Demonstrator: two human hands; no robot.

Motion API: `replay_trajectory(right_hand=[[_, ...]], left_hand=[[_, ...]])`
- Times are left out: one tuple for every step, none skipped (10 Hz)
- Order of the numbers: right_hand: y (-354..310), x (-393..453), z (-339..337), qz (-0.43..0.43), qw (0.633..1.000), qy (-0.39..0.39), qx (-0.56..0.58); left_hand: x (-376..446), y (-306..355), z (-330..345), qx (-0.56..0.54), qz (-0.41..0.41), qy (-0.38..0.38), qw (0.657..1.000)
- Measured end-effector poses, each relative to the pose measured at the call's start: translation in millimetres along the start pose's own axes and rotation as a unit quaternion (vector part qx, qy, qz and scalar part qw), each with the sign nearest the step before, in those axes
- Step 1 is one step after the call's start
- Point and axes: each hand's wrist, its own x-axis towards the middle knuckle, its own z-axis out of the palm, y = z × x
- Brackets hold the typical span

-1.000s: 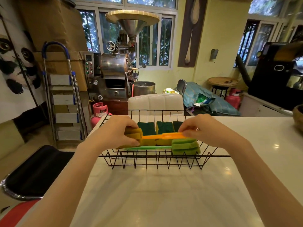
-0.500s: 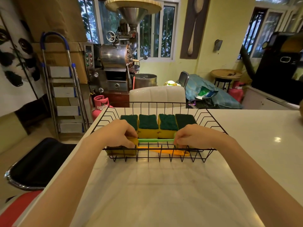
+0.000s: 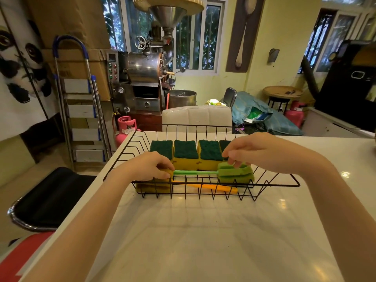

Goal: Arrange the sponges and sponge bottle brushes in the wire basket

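A black wire basket (image 3: 284, 181) stands on the white counter. Several yellow sponges with dark green scouring tops (image 3: 186, 152) line its back. The green bottle brush (image 3: 234, 174) lies across the middle, its green sponge head to the right. In front of it lies the orange bottle brush (image 3: 211, 187), handle to the right, its yellow sponge head (image 3: 151, 187) at the left. My left hand (image 3: 148, 166) is closed over the top of that yellow head. My right hand (image 3: 256, 150) pinches the green sponge head from above and hides part of the rightmost sponge.
The white counter (image 3: 193, 241) stretches toward me in front of the basket. Behind it stands a white chair back (image 3: 196, 118). A black stool (image 3: 50, 198) sits left of the counter, with a step ladder (image 3: 81, 110) and a pink gas cylinder (image 3: 126, 127) beyond.
The orange brush went from held above the basket down to its front floor. My right hand left the orange handle and moved onto the green sponge head.
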Motion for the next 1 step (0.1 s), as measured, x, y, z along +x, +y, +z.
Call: replay_trajectory(right_hand=[[-4.0,-10.9,-9.5,-0.02,1.0,0.021,0.0]], left_hand=[[-0.7,1.1,-0.6,0.0,-0.007,-0.017,1.0]])
